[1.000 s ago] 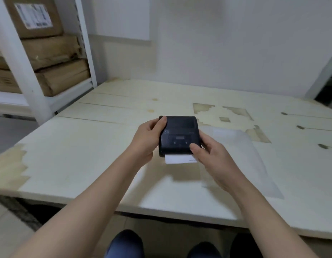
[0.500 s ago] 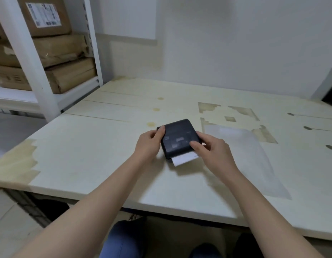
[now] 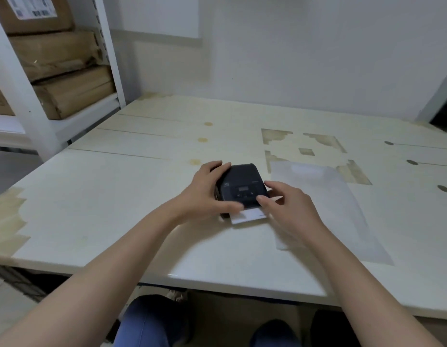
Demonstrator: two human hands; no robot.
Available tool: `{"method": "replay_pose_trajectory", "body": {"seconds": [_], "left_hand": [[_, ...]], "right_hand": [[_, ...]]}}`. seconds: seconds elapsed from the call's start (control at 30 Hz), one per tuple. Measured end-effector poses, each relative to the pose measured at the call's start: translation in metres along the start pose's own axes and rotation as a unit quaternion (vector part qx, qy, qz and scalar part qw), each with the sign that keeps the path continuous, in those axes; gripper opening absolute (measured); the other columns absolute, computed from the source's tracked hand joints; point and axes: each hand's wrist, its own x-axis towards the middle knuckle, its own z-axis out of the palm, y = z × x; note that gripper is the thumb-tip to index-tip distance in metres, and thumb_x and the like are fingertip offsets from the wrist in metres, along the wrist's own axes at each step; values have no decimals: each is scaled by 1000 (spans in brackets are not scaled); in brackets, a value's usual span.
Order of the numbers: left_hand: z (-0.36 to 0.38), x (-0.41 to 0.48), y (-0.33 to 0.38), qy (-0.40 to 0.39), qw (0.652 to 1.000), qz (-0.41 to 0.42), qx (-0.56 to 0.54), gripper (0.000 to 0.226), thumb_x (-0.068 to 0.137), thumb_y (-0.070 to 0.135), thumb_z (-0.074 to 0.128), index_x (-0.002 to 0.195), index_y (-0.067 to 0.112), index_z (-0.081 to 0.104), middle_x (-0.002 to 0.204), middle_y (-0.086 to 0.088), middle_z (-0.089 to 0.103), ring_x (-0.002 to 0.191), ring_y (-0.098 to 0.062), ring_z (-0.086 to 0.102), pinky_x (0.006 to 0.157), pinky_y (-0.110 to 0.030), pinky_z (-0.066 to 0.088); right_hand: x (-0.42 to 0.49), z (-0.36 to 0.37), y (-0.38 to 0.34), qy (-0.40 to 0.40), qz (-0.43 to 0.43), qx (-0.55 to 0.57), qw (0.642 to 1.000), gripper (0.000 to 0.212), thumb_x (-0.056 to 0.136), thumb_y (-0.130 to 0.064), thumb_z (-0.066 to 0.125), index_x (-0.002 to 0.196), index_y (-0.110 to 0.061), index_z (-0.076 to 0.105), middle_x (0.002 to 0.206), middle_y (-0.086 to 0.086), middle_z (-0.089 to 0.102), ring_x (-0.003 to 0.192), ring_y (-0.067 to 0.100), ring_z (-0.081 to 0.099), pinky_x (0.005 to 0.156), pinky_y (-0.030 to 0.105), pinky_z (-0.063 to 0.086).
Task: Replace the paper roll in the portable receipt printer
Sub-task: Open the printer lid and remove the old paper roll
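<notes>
The black portable receipt printer [image 3: 242, 185] rests on the pale wooden table [image 3: 117, 209], lid closed, with its small display and buttons facing me. A short strip of white paper [image 3: 248, 216] sticks out of its near edge. My left hand [image 3: 205, 194] wraps the printer's left side, thumb at the front corner by the paper. My right hand [image 3: 290, 206] touches the printer's right front corner with thumb and fingertips, fingers loosely spread.
A clear plastic sheet [image 3: 330, 209] lies flat on the table just right of the printer. A white shelf rack [image 3: 24, 96] with brown cardboard boxes [image 3: 67, 91] stands at the left. A white wall closes the back.
The printer has come down from being held above the table to resting on it, turned square to me. Both hands stay at its sides; the right fingers have loosened.
</notes>
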Motion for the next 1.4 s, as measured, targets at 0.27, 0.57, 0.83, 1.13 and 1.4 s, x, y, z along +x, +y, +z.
{"method": "replay_pose_trajectory", "body": {"seconds": [0.27,0.57,0.83,1.13,1.4], "left_hand": [[-15,4,7,-43,980,42,189,105,71,46,81,154,23,22,155,-3,27,143,-17,26,113,-24,27],[-37,22,14,5,993,-88,-82,82,74,54,72,145,24,44,144,2,50,129,-15,49,108,-34,40],[-26,41,23,116,948,-181,-236,68,78,72,48,106,13,65,101,2,56,94,-19,53,78,-31,42],[-8,53,35,226,943,-181,-162,71,96,65,24,109,3,57,74,2,44,76,-21,44,75,-34,37],[1,48,47,251,930,-176,-202,70,95,62,33,142,10,38,132,-7,52,115,-26,48,94,-36,39]], "right_hand": [[-4,1,-4,-57,65,-52,995,64,90,-41,60,147,-24,35,101,-4,62,110,21,58,90,32,45],[-1,-4,-6,-77,84,-6,993,44,90,-19,58,134,-25,55,73,-5,57,65,14,54,54,23,37],[3,-3,-4,-73,77,-15,994,42,89,-15,56,129,-28,61,59,-9,49,53,10,45,48,21,33],[2,2,-7,-65,71,-11,995,40,90,-16,56,129,-28,59,71,-10,55,70,15,55,52,22,38],[-4,1,-8,-59,75,9,995,47,91,-20,57,137,-24,50,101,-4,63,86,16,59,53,21,40]]}}
